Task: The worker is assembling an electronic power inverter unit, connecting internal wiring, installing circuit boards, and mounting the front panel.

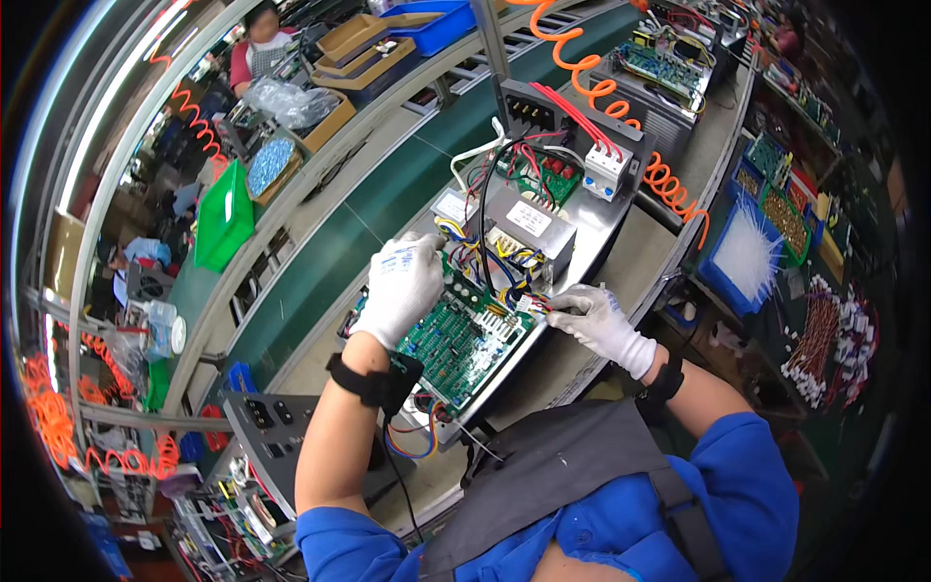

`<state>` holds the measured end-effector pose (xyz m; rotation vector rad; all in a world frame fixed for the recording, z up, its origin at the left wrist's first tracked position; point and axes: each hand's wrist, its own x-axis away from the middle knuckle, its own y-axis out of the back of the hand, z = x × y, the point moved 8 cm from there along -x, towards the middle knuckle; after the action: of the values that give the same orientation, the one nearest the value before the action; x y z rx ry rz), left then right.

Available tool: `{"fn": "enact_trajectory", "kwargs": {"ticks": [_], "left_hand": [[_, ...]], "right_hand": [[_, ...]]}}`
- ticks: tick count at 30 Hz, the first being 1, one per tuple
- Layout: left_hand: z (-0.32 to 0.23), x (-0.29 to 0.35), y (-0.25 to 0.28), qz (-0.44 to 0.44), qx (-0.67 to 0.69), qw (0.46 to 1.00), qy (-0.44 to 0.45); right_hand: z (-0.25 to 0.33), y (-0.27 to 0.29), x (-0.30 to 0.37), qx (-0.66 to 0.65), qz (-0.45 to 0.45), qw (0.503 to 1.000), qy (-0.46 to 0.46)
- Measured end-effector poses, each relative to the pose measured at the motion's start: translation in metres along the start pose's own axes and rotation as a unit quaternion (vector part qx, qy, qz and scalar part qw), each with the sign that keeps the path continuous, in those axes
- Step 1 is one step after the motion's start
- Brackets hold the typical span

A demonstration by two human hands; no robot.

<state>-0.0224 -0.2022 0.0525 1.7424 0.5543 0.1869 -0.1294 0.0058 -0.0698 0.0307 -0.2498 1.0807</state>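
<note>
A green circuit board [448, 354] crowded with small parts lies in an open metal chassis [593, 233] in front of me. My left hand [400, 283], in a white glove, rests over the board's far left corner; its fingertips are mostly hidden, so their grip is unclear. At the board's right edge my right hand [599, 325], gloved too, pinches a bundle of coloured wires just beside a white plug connector [529, 305]. Beyond the board sit a grey metal box with a label [529, 219], bundled cables, and a white breaker [605, 171] with red wires.
Orange coiled air hoses [669, 189] hang near the chassis. Another unit [659, 78] stands farther along the line. At right are a blue bin of white ties [745, 254] and wire harnesses [824, 335]. A green bin [225, 215] stands left, and a person [260, 48] is across.
</note>
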Motion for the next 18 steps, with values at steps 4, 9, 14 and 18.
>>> {"fn": "enact_trajectory", "kwargs": {"ticks": [4,9,14,18], "left_hand": [[-0.006,-0.028,-0.032,0.133,-0.132,0.979,-0.077],[0.015,-0.052,-0.061,0.330,0.065,0.941,-0.028],[0.028,-0.073,-0.085,0.388,0.132,0.912,-0.029],[0.011,-0.079,-0.077,0.416,0.044,0.907,-0.054]], "right_hand": [[-0.013,0.009,-0.008,0.033,-0.009,0.998,-0.044],[0.034,-0.023,-0.015,0.409,-0.105,0.888,0.183],[0.032,-0.044,-0.033,0.435,-0.101,0.878,0.172],[0.030,-0.046,-0.036,0.439,-0.164,0.867,0.166]]}}
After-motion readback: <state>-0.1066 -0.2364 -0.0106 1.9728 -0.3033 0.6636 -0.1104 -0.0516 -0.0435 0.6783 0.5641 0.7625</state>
